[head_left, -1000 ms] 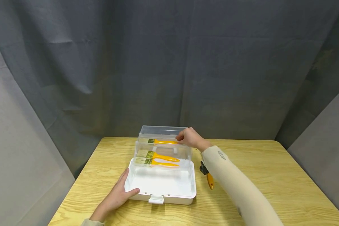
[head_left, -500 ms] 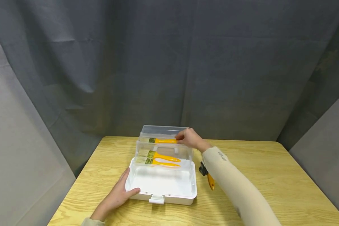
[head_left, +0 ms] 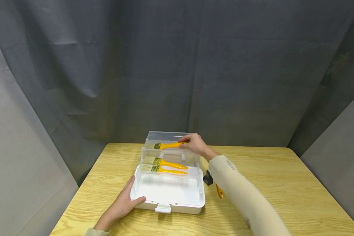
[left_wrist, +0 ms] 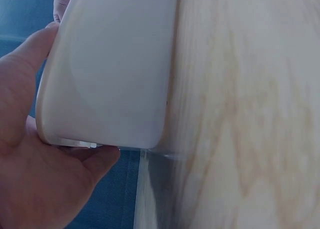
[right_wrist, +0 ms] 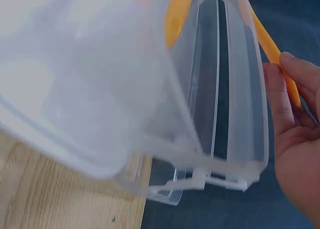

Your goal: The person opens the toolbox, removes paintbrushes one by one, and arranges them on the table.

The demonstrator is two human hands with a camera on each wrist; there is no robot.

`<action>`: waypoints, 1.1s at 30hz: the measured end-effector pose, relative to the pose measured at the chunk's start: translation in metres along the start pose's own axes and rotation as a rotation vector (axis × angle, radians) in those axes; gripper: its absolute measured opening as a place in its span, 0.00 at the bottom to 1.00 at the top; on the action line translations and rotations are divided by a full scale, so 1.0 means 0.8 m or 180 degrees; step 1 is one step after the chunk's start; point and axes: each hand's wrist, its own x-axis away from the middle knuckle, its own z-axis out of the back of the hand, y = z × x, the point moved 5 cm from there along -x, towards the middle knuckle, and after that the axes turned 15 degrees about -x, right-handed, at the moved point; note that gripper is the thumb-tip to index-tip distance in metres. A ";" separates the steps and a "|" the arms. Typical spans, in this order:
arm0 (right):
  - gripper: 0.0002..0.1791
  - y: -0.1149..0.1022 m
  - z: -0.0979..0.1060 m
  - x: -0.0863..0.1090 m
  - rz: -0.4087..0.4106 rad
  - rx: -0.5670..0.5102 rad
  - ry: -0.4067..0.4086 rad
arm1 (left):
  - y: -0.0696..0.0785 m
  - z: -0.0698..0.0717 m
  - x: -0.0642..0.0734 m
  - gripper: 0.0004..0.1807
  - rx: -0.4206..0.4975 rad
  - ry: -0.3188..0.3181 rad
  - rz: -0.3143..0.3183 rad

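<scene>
A white storage box (head_left: pixel 186 205) stands with its lid up and clear tiered trays (head_left: pixel 193 159) raised at the back. My left hand (head_left: pixel 122 201) holds its front left corner, thumb over the front rim and fingers along the side. In the top tray lies a paintbrush (head_left: pixel 166 146) with a yellow handle; my right hand (head_left: pixel 196 144) pinches the handle's end, which tilts above the tray edge. The right wrist view shows that handle (right_wrist: pixel 270 45) between thumb and fingers. Two more paintbrushes, one upper (head_left: pixel 174 164) and one lower (head_left: pixel 171 171), lie in the lower tray.
Right of the box, an orange handle (head_left: pixel 219 191) shows on the wooden table (head_left: pixel 271 190), partly hidden by my right sleeve. A black wrist camera (head_left: pixel 207 179) hangs under that sleeve. The box has a white latch (head_left: pixel 163 208) in front. A dark curtain (head_left: pixel 239 82) closes off the back.
My right hand has shifted slightly left and raised the handle end of the top paintbrush, so it now slants upward. The left hand and the box stay put.
</scene>
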 end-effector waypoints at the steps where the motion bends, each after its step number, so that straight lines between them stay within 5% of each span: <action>1: 0.14 -0.001 -0.002 0.001 -0.0015 -0.0022 -0.0001 | 0.000 0.000 0.000 0.56 0.0003 -0.0001 0.0000; 16: 0.16 -0.012 0.022 0.017 -0.0121 -0.0609 0.0156 | -0.001 0.002 -0.001 0.57 -0.0134 -0.0052 0.0064; 33: 0.22 0.008 0.092 0.057 -0.0168 -0.1180 0.0415 | -0.002 0.003 -0.004 0.57 -0.0105 -0.0077 0.0080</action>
